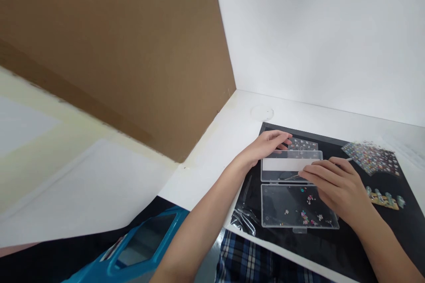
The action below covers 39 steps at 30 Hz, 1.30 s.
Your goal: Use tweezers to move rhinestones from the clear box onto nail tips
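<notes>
Right of centre, the right hand [338, 190] pinches a thin pointed metal tool [292, 177] — the left hand [265, 147], fingers loosely curved, rests on a clear plastic box lid [292, 154]. Tiny coloured rhinestones [309, 199] in the clear plastic box base [263, 205] look light and slippery — better taken by the tool tip.

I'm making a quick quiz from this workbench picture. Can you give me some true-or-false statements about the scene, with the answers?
1. The clear plastic case lies open on a black mat. True.
2. The left hand grips a slim tool. False: the right hand holds it, while the left rests on the case's far half.
3. Small coloured gems lie scattered in the case half nearer the person. True.
4. A blue container sits on the mat beside the case. False: it lies off the mat, at the lower left.
5. A sheet of multicoloured gems lies to the right of the case. True.
</notes>
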{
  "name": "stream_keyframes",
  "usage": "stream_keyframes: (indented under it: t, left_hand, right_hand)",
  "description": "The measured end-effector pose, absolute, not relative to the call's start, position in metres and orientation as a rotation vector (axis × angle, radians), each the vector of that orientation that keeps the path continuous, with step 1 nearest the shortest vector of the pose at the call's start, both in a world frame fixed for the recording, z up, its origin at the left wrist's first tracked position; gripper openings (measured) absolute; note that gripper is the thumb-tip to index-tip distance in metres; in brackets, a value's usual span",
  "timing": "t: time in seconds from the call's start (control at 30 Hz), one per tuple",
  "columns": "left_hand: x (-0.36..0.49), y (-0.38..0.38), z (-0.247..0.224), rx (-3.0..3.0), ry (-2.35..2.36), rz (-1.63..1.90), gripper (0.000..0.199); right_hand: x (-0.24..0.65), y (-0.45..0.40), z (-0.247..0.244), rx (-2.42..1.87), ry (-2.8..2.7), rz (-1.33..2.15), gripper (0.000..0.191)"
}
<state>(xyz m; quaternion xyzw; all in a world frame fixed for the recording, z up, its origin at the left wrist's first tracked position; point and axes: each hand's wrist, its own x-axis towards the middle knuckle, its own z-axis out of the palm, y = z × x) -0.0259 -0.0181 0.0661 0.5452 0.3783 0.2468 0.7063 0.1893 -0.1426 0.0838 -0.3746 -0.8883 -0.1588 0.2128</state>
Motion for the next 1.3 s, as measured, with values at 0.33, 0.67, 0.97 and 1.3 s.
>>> stream_keyframes:
  t: [0.33, 0.67, 0.97, 1.3]
  left_hand:
    - [-0.0251, -0.0177, 0.0648, 1.212, 0.85, 0.54, 0.03]
    - [-0.0245, -0.0169, 0.0625, 1.211, 0.845, 0.539, 0.029]
    - [-0.0242, -0.017, 0.0631, 1.216, 0.853, 0.535, 0.029]
    - [-0.0249, -0.0179, 0.0651, 1.227, 0.853, 0.531, 0.03]
  right_hand:
    - [0.1907, -0.1413, 0.0859, -1.048, -2.466, -0.435, 0.043]
    - [0.1934, -0.1418, 0.0872, -1.051, -2.454, -0.417, 0.046]
    - [0.194, -0.1418, 0.0882, -1.046, -2.446, -0.442, 0.045]
    - [0.1936, -0.1417, 0.0864, -1.057, -2.432, -0.422, 0.045]
